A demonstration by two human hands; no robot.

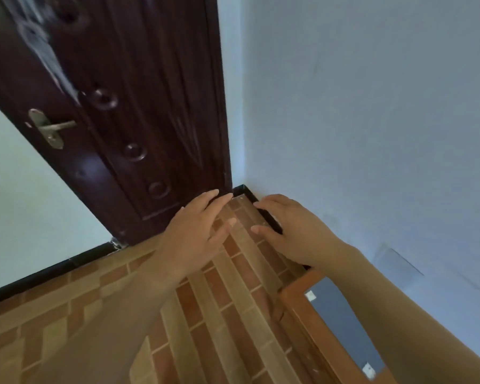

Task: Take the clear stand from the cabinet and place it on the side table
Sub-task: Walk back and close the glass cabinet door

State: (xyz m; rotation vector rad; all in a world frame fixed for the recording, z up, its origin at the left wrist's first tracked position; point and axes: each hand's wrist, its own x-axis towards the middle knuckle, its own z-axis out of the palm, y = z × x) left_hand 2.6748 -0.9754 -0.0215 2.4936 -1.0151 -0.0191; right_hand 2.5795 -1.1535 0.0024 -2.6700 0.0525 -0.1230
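we judge the clear stand (244, 214) light, rigid, slippery; left hand (194, 231) and right hand (294, 228) press flat-fingered against its opposite sides.

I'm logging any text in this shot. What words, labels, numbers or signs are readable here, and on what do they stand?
No text can be read anywhere in this view.
Pale patch on the dark door: blurred, no letters to make out.
Two small white tags on the dark panel at lower right: too small to tell whether they carry print.
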